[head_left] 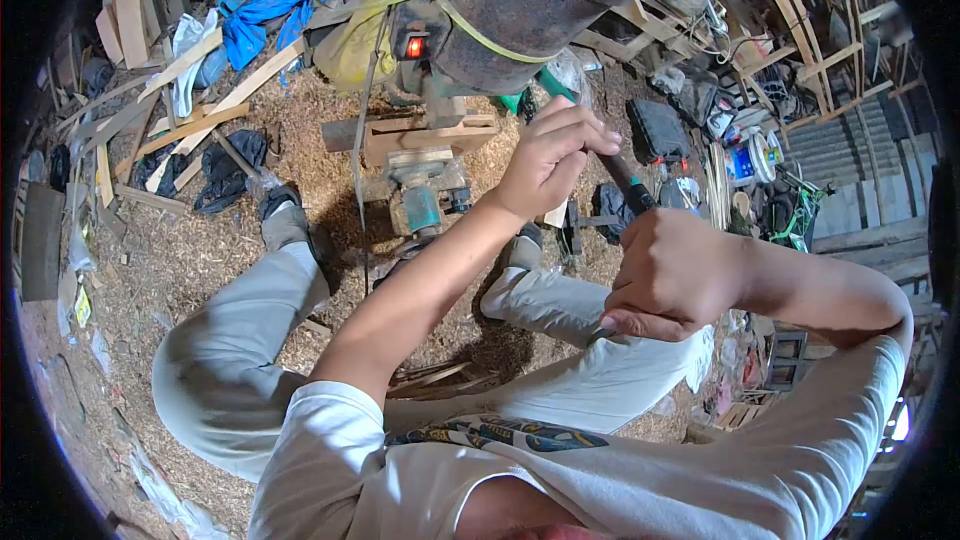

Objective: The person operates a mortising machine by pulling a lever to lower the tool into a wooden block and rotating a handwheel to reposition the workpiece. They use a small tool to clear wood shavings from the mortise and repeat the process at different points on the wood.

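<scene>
A dark rod (624, 176) with green bands slants down from beside a large, dark, rusty machine housing (545, 0). My left hand (558, 158) has its fingers wrapped round the rod's upper part. Lower down, my right hand (672, 275) is closed round the rod's end. Left of my hands, a slotted wooden block (430, 137) lies beneath the machine, over a metal clamp-like part (425, 180) with a green section. A red light glows on the machine's switch (414, 47). The contact between block and machine is hard to make out.
Wood shavings (300, 125) cover the ground around my feet. Planks (225, 105), a blue cloth (262, 25) and black plastic bags (228, 170) lie at the left. A dark case (658, 130) and mixed clutter sit at the right. A yellow strap (490, 40) crosses the machine.
</scene>
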The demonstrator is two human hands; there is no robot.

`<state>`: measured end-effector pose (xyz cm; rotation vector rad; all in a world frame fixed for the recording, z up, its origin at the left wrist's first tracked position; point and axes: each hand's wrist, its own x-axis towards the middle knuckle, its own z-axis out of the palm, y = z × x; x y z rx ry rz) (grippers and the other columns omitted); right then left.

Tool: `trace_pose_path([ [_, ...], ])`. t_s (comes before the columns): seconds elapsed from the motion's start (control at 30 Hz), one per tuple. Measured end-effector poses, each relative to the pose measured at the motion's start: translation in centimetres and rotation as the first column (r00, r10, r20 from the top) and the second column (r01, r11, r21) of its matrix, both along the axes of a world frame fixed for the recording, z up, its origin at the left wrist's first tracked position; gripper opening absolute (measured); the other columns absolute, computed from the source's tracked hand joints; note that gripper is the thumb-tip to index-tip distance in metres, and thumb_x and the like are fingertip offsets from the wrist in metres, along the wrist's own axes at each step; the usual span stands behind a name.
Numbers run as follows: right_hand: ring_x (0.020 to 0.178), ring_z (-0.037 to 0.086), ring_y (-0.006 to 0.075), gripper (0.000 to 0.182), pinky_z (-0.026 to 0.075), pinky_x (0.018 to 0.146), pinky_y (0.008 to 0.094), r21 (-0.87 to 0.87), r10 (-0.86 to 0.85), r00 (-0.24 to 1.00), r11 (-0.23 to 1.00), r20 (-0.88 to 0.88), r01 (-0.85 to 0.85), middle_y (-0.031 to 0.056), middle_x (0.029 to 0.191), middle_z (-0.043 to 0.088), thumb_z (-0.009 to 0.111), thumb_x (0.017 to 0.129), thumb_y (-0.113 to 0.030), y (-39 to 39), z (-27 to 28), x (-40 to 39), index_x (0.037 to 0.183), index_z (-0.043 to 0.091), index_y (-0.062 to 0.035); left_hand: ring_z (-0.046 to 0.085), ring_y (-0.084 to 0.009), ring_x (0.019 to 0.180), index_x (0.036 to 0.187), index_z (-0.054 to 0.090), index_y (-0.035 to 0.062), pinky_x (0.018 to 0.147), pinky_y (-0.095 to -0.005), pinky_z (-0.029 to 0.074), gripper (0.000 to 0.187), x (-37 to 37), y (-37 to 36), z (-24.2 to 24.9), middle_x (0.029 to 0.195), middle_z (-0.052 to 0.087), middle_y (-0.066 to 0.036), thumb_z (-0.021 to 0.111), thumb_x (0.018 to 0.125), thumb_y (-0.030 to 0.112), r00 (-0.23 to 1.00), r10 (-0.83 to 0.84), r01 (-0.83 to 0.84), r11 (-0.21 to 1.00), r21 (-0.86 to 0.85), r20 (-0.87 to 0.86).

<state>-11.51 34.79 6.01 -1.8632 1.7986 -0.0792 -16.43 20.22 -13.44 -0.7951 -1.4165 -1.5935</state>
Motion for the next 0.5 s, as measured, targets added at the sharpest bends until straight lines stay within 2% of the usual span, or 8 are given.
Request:
trace_pose_path([
  [0.13, 0.053, 0.06, 0.0338, 0.05, 0.049, 0.058, 0.0459, 0.006, 0.03, 0.998, 1.0, -0.061, -0.03, 0.008, 0.053, 0.058, 0.057, 0.104, -0.033, 0.3, -1.9, 0.8, 0.06, 0.06, -0.0114, 0.067, -0.026, 0.095, 0.087, 0.072, 0.0047, 0.093, -0.0388, 0.048, 0.026, 0.6, 0.0, -0.7, 0.1, 0.078, -0.007, 0.052, 0.078, -0.007, 0.998, -0.032, 0.032, 0.999, 0.007, 0.052],
  [0.3, 0.053, 0.061, 0.0318, 0.049, 0.052, 0.059, 0.0432, -0.048, 0.013, 0.996, 0.999, -0.089, -0.017, 0.0065, 0.054, 0.059, 0.057, 0.103, -0.034, 1.0, -6.7, 2.2, 0.06, 0.06, -0.0119, 0.067, -0.0269, 0.094, 0.085, 0.073, 0.004, 0.095, -0.0399, 0.049, 0.026, 1.5, -0.6, -3.0, 0.097, 0.078, -0.007, 0.053, 0.074, -0.009, 0.992, -0.061, 0.067, 0.996, -0.051, 0.108],
  [0.37, 0.052, 0.061, 0.031, 0.05, 0.053, 0.06, 0.0419, -0.122, 0.003, 0.99, 0.992, -0.138, -0.02, 0.006, 0.052, 0.058, 0.057, 0.103, -0.035, 1.5, -9.4, 2.8, 0.059, 0.059, -0.0122, 0.068, -0.0289, 0.095, 0.082, 0.074, 0.0036, 0.093, -0.0426, 0.052, 0.025, 1.6, -0.8, -4.1, 0.092, 0.078, -0.008, 0.054, 0.072, -0.009, 0.988, -0.083, 0.095, 0.992, -0.087, 0.128],
  [0.5, 0.047, 0.058, 0.0302, 0.053, 0.053, 0.059, 0.0429, -0.127, -0.046, 0.979, 0.992, -0.199, 0.02, 0.0058, 0.048, 0.054, 0.057, 0.101, -0.038, 2.9, -16.1, 3.5, 0.055, 0.056, -0.0132, 0.07, -0.03, 0.093, 0.078, 0.073, 0.0037, 0.088, -0.0424, 0.055, 0.023, 2.1, -1.6, -6.4, 0.091, 0.077, -0.009, 0.057, 0.072, -0.011, 0.977, -0.102, 0.132, 0.979, -0.157, 0.185],
])
